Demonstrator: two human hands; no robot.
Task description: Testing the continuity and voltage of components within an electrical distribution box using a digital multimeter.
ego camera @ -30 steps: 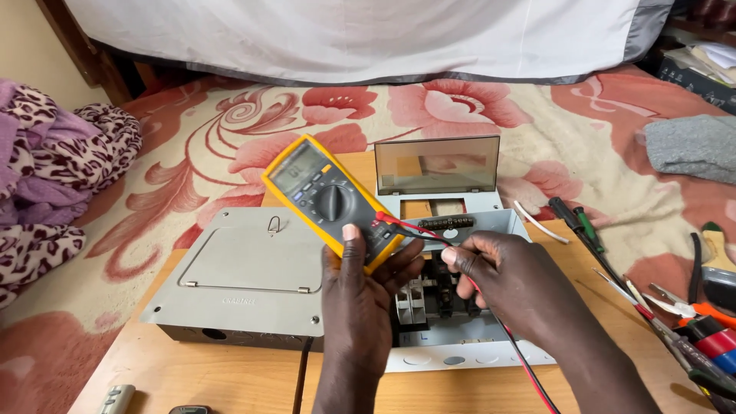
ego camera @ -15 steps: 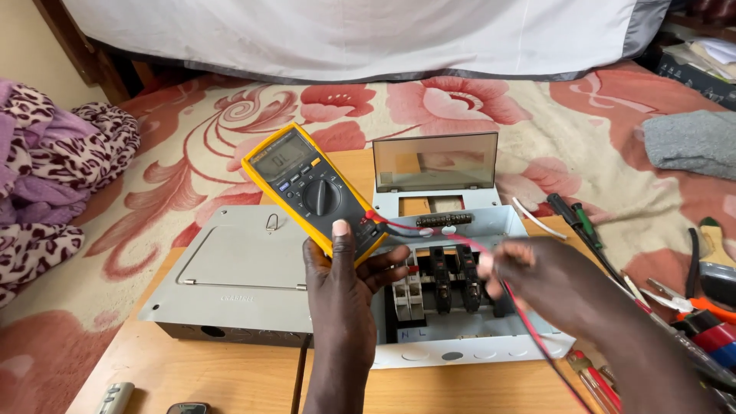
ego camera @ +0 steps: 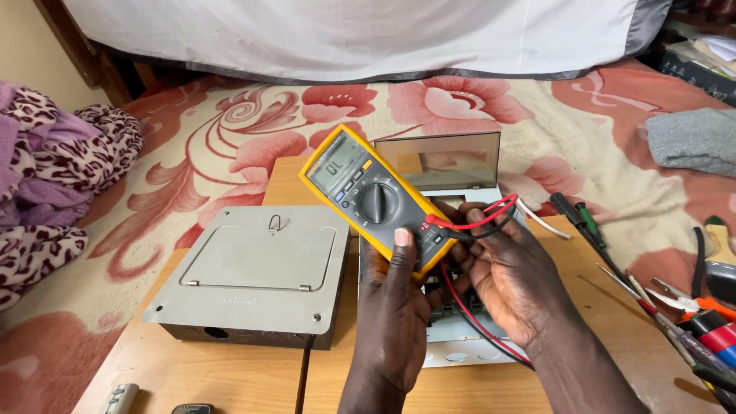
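Observation:
My left hand [ego camera: 392,307] grips a yellow multimeter [ego camera: 372,195] from below, thumb on its lower face beside the dial. The meter is tilted, screen to the upper left. My right hand [ego camera: 506,280] sits just right of it, fingers curled around the red and black test leads [ego camera: 481,221] plugged into the meter's bottom end. The leads trail down under my right wrist. Beneath both hands lies an open grey electrical box [ego camera: 460,345], mostly hidden, with its raised lid [ego camera: 448,159] behind the meter.
A closed grey metal box [ego camera: 257,276] stands on the wooden table [ego camera: 230,376] to the left. Screwdrivers, pliers and rolls of tape [ego camera: 690,307] lie at the right edge. Behind is a floral bedspread [ego camera: 230,138], patterned cloth at left, a grey cloth [ego camera: 694,142] at right.
My right hand came back from the box's right side to the meter's bottom end and took hold of the leads. The meter sits slightly higher and closer.

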